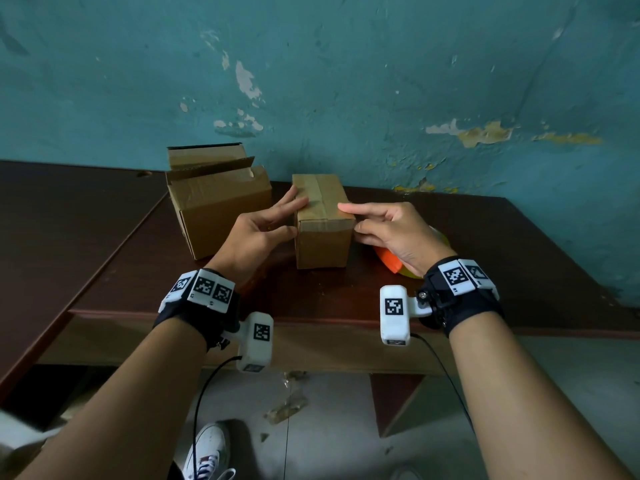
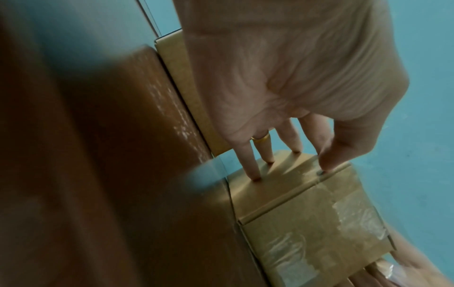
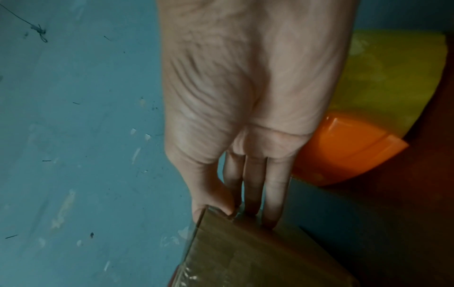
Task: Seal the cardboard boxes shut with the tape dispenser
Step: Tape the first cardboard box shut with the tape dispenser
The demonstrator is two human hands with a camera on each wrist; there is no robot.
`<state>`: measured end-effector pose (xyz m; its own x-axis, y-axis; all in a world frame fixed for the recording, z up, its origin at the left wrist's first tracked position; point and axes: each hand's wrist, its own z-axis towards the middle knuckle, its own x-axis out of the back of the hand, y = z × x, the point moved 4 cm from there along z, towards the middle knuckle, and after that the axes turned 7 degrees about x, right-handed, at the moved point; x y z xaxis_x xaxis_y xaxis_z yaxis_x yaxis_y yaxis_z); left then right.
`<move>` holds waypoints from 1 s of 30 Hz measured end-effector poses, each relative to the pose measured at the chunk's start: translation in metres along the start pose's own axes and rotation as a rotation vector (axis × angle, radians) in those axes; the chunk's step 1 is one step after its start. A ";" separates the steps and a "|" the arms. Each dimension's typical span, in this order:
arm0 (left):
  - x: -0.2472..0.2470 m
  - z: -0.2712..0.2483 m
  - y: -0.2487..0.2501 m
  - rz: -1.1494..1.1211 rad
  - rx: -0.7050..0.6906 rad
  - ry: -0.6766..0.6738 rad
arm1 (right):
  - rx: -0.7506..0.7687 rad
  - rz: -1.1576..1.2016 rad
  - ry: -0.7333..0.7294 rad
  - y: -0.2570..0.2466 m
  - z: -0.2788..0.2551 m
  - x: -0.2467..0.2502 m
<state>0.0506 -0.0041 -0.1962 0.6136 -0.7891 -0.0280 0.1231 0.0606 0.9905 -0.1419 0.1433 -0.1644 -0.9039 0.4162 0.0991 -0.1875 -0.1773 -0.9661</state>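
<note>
A small closed cardboard box [image 1: 322, 237] with clear tape over its top seam stands mid-table. My left hand [image 1: 277, 220] touches its left side with straight fingers [image 2: 253, 167], the thumb at the top edge. My right hand [image 1: 369, 221] is at the box's right side, thumb over the top edge and straight fingers [image 3: 272, 203] flat against the side. In the wrist views the box [image 2: 307, 213] [image 3: 245, 258] shows glossy tape. The orange-and-yellow tape dispenser [image 1: 389, 261] [image 3: 343, 151] lies on the table under my right wrist, held by no hand.
A larger cardboard box [image 1: 218, 206] [image 2: 181, 77] with raised flaps stands left of the small one, close to my left hand. The dark brown table [image 1: 346, 299] backs onto a teal wall [image 1: 381, 81]. A second table surface [image 1: 69, 209] adjoins on the left.
</note>
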 end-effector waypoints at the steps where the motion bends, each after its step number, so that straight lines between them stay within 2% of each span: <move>1: -0.001 0.000 0.000 -0.022 0.004 -0.001 | 0.005 0.002 0.006 0.000 0.000 0.000; 10: -0.005 0.000 -0.003 0.034 -0.091 0.062 | 0.042 -0.026 0.006 0.000 -0.001 -0.001; 16: -0.002 0.004 -0.008 0.161 -0.159 0.104 | 0.058 -0.058 0.044 0.003 0.002 0.000; 25: 0.001 0.006 -0.011 0.114 -0.129 0.093 | 0.068 -0.064 0.036 0.008 0.003 0.003; 30: -0.004 0.003 -0.007 0.117 -0.153 0.146 | 0.046 -0.041 0.051 0.006 0.002 0.001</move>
<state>0.0451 -0.0034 -0.2025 0.7353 -0.6755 0.0553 0.1551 0.2472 0.9565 -0.1448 0.1413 -0.1694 -0.8742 0.4691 0.1252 -0.2427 -0.1990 -0.9495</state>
